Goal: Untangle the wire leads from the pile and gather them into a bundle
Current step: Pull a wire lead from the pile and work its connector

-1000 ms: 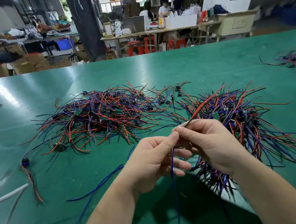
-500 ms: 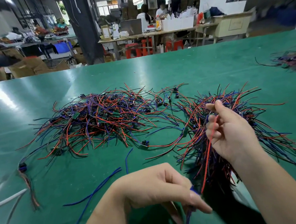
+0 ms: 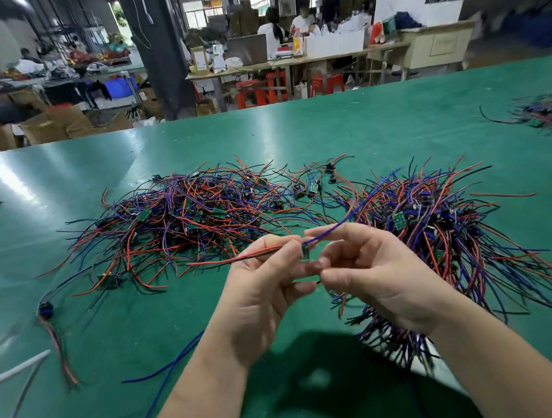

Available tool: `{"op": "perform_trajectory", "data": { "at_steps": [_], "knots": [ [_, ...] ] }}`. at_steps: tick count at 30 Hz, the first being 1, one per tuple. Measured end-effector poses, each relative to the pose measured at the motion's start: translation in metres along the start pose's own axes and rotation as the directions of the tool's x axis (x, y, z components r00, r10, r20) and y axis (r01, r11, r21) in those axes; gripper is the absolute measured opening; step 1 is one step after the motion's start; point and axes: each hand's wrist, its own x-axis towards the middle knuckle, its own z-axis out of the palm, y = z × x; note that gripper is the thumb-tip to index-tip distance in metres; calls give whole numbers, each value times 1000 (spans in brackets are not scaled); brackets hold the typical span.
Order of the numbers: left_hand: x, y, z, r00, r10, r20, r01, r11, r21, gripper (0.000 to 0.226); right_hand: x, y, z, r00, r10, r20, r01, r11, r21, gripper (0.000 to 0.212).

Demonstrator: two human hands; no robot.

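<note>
A tangled pile of red, blue and black wire leads (image 3: 185, 221) with small green boards lies on the green table (image 3: 344, 130). A second, gathered heap of leads (image 3: 447, 230) spreads out to the right. My left hand (image 3: 266, 283) and my right hand (image 3: 365, 268) meet above the table in front of both. Together they pinch one lead with a small board (image 3: 304, 250) between their fingertips. Its red and black wires (image 3: 235, 259) stick out left from my left hand. Its blue wire (image 3: 340, 224) curves up and right from my right hand.
Loose blue wires (image 3: 168, 367) lie on the table near my left forearm. A black connector with red leads (image 3: 48, 316) and a white tube (image 3: 16, 370) sit at the near left. Another wire heap (image 3: 543, 115) is at the far right. People work at benches behind.
My hands were apart, the left low at the near edge and the right up at the right heap. Now they have come together mid-air, both pinching one lead.
</note>
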Motion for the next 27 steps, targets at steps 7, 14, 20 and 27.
{"op": "perform_trajectory", "data": {
  "at_steps": [7, 14, 20, 27],
  "knots": [
    [-1, -11, 4, 987, 156, 32, -154, 878, 453, 30, 2, -1, 4, 982, 38, -184, 8, 970, 242, 11],
    [-1, -4, 6, 999, -45, 3, 42, 936, 348, 10, 3, -5, -6, 976, 113, -188, -75, 978, 197, 11],
    [-1, -15, 11, 991, -105, -87, 131, 905, 406, 17, 3, 0, -8, 952, 35, -305, -56, 997, -60, 13],
    [-6, -17, 10, 970, -230, 81, 145, 811, 567, 12, 4, -25, -26, 789, -85, -608, 206, 970, 132, 6]
  ]
}}
